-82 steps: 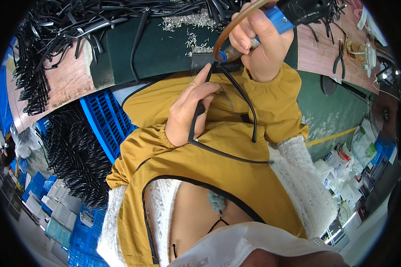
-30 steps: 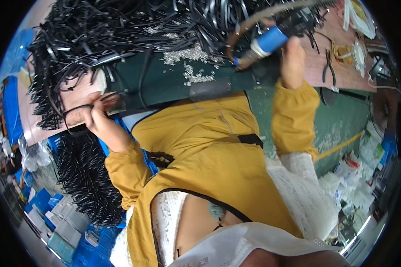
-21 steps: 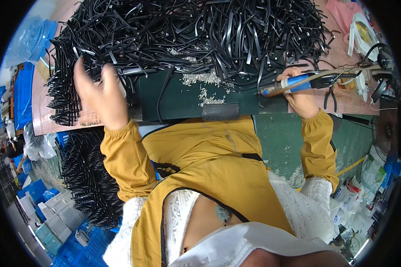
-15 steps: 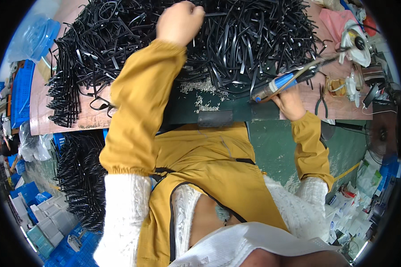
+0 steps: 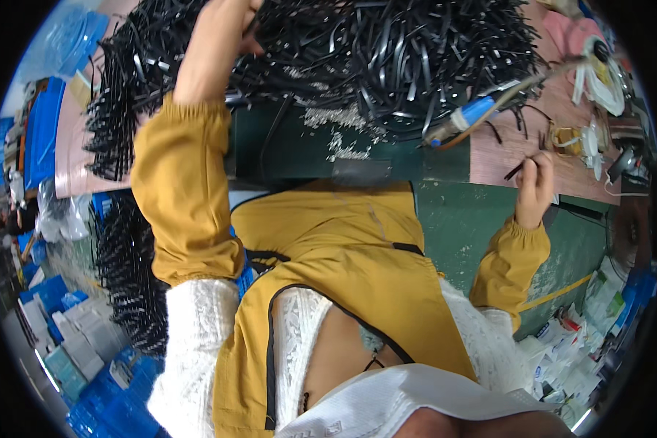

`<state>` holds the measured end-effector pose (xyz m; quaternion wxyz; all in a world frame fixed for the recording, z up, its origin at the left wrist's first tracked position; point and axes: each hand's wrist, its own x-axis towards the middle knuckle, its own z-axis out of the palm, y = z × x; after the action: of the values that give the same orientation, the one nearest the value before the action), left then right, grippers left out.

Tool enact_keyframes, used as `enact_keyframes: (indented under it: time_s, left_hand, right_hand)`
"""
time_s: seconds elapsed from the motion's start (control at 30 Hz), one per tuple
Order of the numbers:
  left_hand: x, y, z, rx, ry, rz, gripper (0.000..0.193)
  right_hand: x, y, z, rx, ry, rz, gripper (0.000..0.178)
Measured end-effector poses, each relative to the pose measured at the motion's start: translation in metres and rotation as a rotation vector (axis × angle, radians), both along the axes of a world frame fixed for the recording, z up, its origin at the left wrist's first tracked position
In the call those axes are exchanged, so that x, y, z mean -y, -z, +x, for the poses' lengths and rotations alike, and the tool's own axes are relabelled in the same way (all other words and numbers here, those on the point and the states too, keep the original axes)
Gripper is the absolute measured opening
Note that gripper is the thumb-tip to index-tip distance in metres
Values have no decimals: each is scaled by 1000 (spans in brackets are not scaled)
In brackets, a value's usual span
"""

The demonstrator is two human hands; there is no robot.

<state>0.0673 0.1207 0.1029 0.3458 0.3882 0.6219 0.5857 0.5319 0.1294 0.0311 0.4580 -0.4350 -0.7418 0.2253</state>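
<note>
My left hand [image 5: 215, 47] reaches over the far left of a big heap of thin black straps [image 5: 409, 58]. Its fingertips run to the picture's top edge, and whether a strap is between them is hidden. At the table's right front edge, my right hand [image 5: 536, 188] is closed around small dark-handled pliers [image 5: 514, 171]. To its left lies a blue and clear, pen-like tool [image 5: 474, 111] with a brown hose, its tip pointing toward the front. Small silvery metal pieces [image 5: 339, 120] are scattered on a dark green mat [image 5: 270, 157] in front of the heap.
A dark flap [image 5: 363, 172] sits at the mat's front edge. Yellow tape [image 5: 564, 139] and white plastic pieces lie at the right. More black straps [image 5: 124, 270] hang below the table at the left, beside blue crates [image 5: 44, 139] and bags.
My right hand has let go of the blue tool, moved right and nearer, and taken hold of the pliers. My left hand has shifted left and farther away over the straps.
</note>
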Motion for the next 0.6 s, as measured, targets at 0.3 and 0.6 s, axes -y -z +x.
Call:
enact_keyframes:
  time_s: [0.3,0.6]
  left_hand:
    - [134,148,147,274,161,517,21]
    - [198,204,136,147,180,389,71]
  right_hand:
    - [74,64,-161,0,-336,-116,13]
    - [74,76,-173,-280,-360,-625,9]
